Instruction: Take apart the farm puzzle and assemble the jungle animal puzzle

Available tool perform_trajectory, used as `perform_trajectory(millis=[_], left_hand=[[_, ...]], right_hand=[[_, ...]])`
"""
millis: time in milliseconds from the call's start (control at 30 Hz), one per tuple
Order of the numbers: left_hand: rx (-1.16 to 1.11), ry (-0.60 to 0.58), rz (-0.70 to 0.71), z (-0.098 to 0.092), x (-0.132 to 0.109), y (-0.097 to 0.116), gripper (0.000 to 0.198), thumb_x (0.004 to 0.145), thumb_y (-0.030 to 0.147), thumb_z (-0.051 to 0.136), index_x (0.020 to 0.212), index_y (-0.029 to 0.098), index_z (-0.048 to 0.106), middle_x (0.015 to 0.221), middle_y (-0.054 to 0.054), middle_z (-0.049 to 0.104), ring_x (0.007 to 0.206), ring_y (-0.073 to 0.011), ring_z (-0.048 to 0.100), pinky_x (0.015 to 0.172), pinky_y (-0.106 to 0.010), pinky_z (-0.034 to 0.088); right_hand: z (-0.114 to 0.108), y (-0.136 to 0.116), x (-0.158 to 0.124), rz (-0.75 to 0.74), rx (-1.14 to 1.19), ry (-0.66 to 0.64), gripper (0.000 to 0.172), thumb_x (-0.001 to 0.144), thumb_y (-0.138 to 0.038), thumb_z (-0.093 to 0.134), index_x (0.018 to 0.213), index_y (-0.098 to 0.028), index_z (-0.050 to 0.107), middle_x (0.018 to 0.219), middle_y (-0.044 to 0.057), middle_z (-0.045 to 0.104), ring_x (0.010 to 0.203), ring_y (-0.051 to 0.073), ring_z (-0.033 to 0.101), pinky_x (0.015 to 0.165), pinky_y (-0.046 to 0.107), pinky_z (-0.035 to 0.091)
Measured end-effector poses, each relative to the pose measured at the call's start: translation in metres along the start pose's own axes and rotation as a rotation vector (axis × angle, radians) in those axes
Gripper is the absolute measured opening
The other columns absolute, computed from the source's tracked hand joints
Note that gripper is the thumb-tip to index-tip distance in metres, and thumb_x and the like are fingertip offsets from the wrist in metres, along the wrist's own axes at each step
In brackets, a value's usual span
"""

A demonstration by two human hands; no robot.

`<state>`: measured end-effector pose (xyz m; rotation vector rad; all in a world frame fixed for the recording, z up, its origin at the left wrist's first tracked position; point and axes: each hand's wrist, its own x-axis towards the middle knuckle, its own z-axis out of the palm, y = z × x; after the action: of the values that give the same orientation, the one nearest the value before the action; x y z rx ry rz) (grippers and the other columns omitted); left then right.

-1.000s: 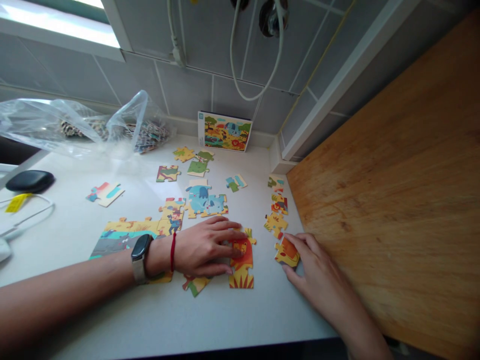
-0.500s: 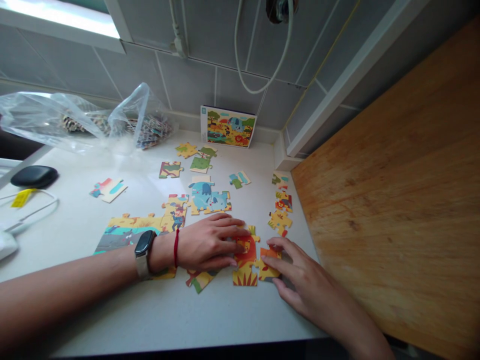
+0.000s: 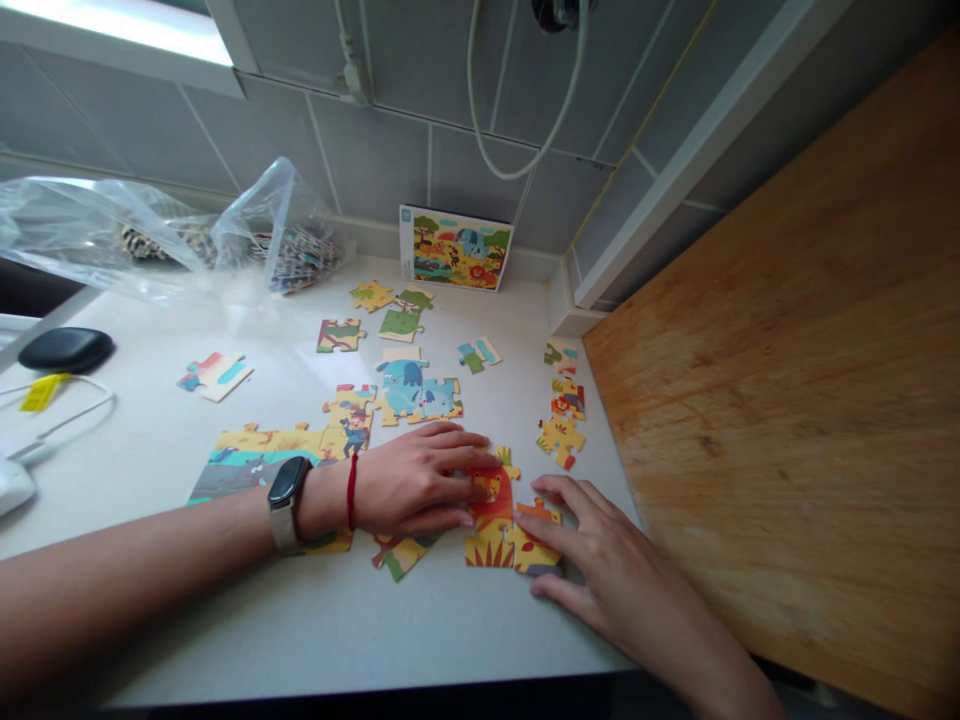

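My left hand (image 3: 420, 483), with a watch and a red cord at its wrist, lies flat with stretched fingers on the joined lion puzzle pieces (image 3: 491, 545). Against their right side sits an orange and yellow puzzle piece (image 3: 534, 545) with a grey lower edge. My right hand (image 3: 589, 545) holds that piece between the thumb at its lower edge and fingers on its upper part. Whether its tabs lock fully into the lion pieces I cannot tell. Under my left forearm and hand, a joined hippo section (image 3: 247, 468) and a green and brown piece (image 3: 401, 557) are partly hidden.
Behind my hands lie joined elephant pieces (image 3: 421, 390). Loose pieces include a yellow leafy one (image 3: 561, 440) at the right. The picture box (image 3: 457, 250) leans on the wall beside a plastic bag (image 3: 277, 230). A wooden board (image 3: 787, 370) bounds the right; a black oval object (image 3: 66, 349) lies left.
My right hand has shifted the orange and yellow piece slightly left and down, up against the lion pieces. My left hand has stayed in place.
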<state>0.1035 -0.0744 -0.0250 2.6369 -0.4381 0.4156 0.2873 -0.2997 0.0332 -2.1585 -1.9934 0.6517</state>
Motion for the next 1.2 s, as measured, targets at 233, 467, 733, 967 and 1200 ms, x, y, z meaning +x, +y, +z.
perform_trajectory(millis=[233,467,733,967,1200], left_hand=[[-0.008,-0.007,-0.006,0.001,-0.001,0.000,0.033,0.105,0.043,0.052,0.114,0.020,0.073,0.143,-0.012,0.064,0.133,-0.0323,0.058,0.112,-0.050,0.045],[-0.019,0.020,-0.005,0.001,0.000,0.000,0.031,0.104,0.042,0.054,0.113,0.020,0.074,0.141,-0.013,0.065,0.132,-0.0321,0.059,0.112,-0.050,0.045],[-0.019,0.018,-0.007,0.001,0.000,0.000,0.032,0.104,0.043,0.053,0.114,0.020,0.073,0.141,-0.013,0.066,0.132,-0.0326,0.059,0.111,-0.051,0.046],[-0.030,0.019,-0.005,0.001,-0.001,-0.001,0.032,0.104,0.043,0.054,0.116,0.021,0.073,0.140,-0.013,0.066,0.132,-0.0329,0.058,0.112,-0.051,0.046],[-0.040,0.012,0.019,0.001,-0.001,0.000,0.028,0.104,0.038,0.054,0.115,0.020,0.072,0.135,-0.012,0.069,0.128,-0.0315,0.060,0.107,-0.048,0.049]], right_hand=[[-0.001,0.003,0.005,0.013,0.089,-0.040,0.041,0.083,-0.017,0.084,0.119,-0.035,0.075,0.130,0.005,0.060,0.124,0.026,0.060,0.107,0.041,0.054],[0.002,0.007,0.006,-0.029,0.044,-0.009,0.031,0.086,-0.022,0.082,0.114,-0.036,0.078,0.135,0.006,0.059,0.129,0.030,0.056,0.109,0.047,0.052],[-0.001,0.009,0.003,-0.059,0.066,0.133,0.026,0.091,-0.019,0.075,0.115,-0.030,0.075,0.109,0.005,0.064,0.099,0.023,0.066,0.087,0.035,0.060],[0.012,0.016,0.008,0.006,0.058,0.256,0.035,0.093,-0.028,0.072,0.128,-0.027,0.067,0.113,0.007,0.068,0.104,0.025,0.069,0.090,0.038,0.060],[0.034,0.050,0.026,0.209,-0.043,0.634,0.057,0.098,-0.049,0.063,0.146,-0.019,0.052,0.137,0.017,0.062,0.126,0.035,0.059,0.105,0.055,0.050]])
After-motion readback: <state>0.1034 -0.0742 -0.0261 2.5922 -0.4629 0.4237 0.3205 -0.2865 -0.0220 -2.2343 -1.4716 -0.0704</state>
